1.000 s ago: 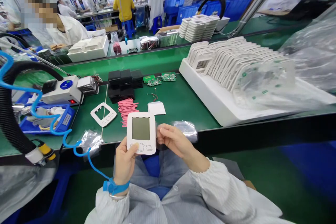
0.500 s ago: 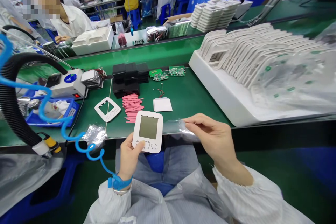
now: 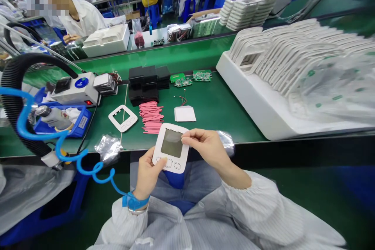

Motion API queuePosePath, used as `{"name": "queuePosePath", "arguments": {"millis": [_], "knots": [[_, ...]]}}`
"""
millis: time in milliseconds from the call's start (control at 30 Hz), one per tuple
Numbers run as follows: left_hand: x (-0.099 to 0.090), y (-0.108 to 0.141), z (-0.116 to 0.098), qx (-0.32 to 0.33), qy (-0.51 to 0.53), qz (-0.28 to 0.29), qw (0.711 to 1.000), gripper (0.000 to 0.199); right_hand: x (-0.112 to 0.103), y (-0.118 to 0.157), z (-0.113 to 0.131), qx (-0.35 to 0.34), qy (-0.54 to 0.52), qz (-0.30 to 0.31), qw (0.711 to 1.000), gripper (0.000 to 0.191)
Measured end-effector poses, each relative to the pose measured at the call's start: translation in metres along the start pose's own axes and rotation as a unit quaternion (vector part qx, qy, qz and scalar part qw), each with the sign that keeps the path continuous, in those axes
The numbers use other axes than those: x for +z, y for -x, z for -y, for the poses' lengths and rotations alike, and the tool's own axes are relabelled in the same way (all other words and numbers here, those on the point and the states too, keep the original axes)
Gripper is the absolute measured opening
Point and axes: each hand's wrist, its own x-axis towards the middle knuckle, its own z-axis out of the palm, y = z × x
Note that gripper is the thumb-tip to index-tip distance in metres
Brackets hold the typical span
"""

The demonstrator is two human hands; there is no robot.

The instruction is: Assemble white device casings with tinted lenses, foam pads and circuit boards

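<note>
My left hand (image 3: 150, 172) grips a white device housing (image 3: 170, 148) with a dark grey display (image 3: 172, 142), held tilted over my lap at the bench edge. Its thumb presses near the outlined buttons at the bottom. Pinched together, the fingertips of my right hand (image 3: 209, 146) touch the display's upper right corner; what they hold, if anything, is too small to tell. Crumpled clear plastic (image 3: 225, 140) lies on the bench edge just behind that hand. A white front frame (image 3: 123, 118) with an open window lies to the left, beside pink strips (image 3: 151, 117).
Black blocks (image 3: 143, 95), green circuit boards (image 3: 202, 75) and a white flat pack with wires (image 3: 185, 113) lie on the bench. A foam box (image 3: 243, 97) of white housings stands right. Left are a blue tray (image 3: 84, 121), black hose (image 3: 17, 105) and blue coiled wrist cord (image 3: 79, 164).
My right hand has moved left from beside the housing to the display's corner. The clear film stretched from its fingers no longer shows there. The view has shifted slightly.
</note>
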Motion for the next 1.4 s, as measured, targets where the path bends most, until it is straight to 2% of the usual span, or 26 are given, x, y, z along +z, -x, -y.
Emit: {"name": "queuePosePath", "arguments": {"millis": [700, 833, 1100, 1300, 1400], "knots": [[-0.0006, 0.0001, -0.0006, -0.011, 0.009, -0.001, 1.000, 0.040, -0.0013, -0.0026, 0.0020, -0.011, 0.017, 0.005, 1.000, 0.020], [-0.0013, -0.0001, 0.0004, -0.011, 0.012, 0.002, 1.000, 0.038, -0.0027, -0.0029, 0.0038, 0.004, -0.006, 0.014, 1.000, 0.019], [-0.0005, 0.0007, -0.0009, -0.012, 0.010, -0.004, 1.000, 0.035, 0.0017, -0.0020, 0.0058, -0.012, 0.006, 0.013, 1.000, 0.019], [-0.0005, 0.0015, -0.0019, -0.013, 0.009, -0.003, 1.000, 0.033, 0.0030, -0.0003, 0.0016, -0.047, 0.063, 0.004, 0.997, 0.016], [0.0000, 0.0024, -0.0030, -0.010, 0.012, -0.006, 1.000, 0.034, 0.0053, 0.0032, -0.0023, -0.120, 0.119, -0.018, 0.985, 0.012]]}}
